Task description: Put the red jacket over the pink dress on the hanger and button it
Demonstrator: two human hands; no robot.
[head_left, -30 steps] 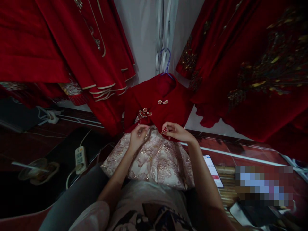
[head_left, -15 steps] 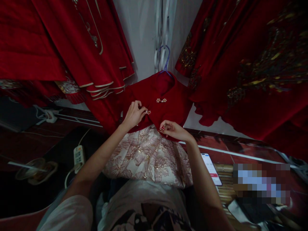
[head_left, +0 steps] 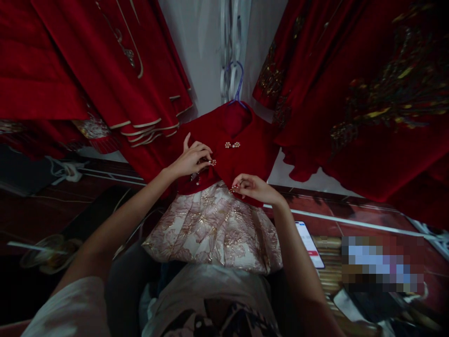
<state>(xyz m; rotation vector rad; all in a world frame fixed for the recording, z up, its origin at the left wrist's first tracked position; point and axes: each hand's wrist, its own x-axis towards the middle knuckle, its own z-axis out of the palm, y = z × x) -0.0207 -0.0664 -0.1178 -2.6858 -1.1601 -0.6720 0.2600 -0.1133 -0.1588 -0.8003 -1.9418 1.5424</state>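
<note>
A red jacket (head_left: pixel 242 164) hangs in front of me from a blue-purple hanger (head_left: pixel 239 84), above a pale pink and gold floral skirt (head_left: pixel 213 224). My left hand (head_left: pixel 192 158) pinches a flower-shaped pearl clasp (head_left: pixel 213 163) on the jacket's left front edge, its other fingers raised. Lower down, my right hand (head_left: pixel 251 187) is closed at the right front edge, finger and thumb on a small gold clasp (head_left: pixel 233 189) partly hidden by them. Near the neckline, a pearl clasp pair (head_left: pixel 232 145) joins the two fronts. A pearl bead (head_left: pixel 198 182) shows below my left hand.
Red embroidered garments hang at left (head_left: pixel 80 61) and right (head_left: pixel 368 140). A phone (head_left: pixel 308 245) lies on a slatted bamboo surface (head_left: pixel 329 267) at right, beside a blurred-out patch. A plastic cup with a straw (head_left: pixel 49 252) stands at lower left. A white rail (head_left: pixel 336 220) runs behind.
My left hand has turned, its fingers lifting and its forearm swinging outward to the left, still at the clasp. The right hand stays almost in place. The view has shifted slightly.
</note>
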